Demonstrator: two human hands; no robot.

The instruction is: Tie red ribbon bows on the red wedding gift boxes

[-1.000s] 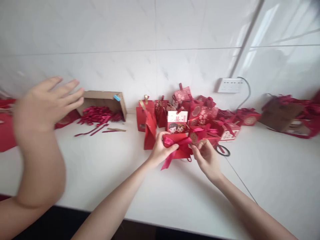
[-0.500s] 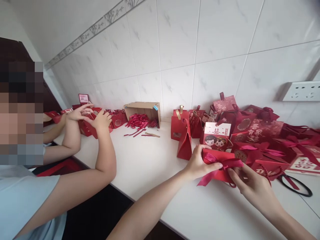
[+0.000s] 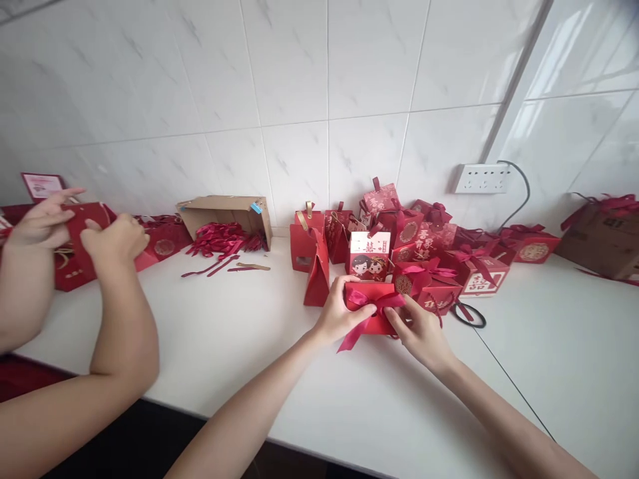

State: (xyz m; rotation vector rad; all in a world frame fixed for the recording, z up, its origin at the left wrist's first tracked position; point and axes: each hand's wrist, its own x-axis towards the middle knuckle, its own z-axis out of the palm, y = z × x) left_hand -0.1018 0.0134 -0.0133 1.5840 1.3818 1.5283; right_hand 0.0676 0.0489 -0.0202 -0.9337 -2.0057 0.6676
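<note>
A small red gift box [image 3: 383, 324] stands on the white counter in front of me, with a dark pink ribbon bow [image 3: 372, 303] across its top. My left hand [image 3: 335, 318] grips the box from the left, its thumb on the bow near the knot. At the right side, my right hand [image 3: 418, 327] pinches the ribbon with thumb and fingers. Just behind the box is a white-topped box [image 3: 369, 256] with two cartoon faces. A tall red box [image 3: 317, 276] stands to the left of it.
Several red boxes with bows [image 3: 432, 286] crowd behind and to the right, near black-handled scissors [image 3: 470, 314]. A cardboard box [image 3: 224, 206] spills ribbons [image 3: 224, 239] onto the counter [image 3: 210, 339]. At the left, another person's hands [image 3: 117, 243] hold a red box.
The view has swung to the right, showing more boxes there. My hands keep their hold on the box and bow. The other person's hands now hold their red box more upright.
</note>
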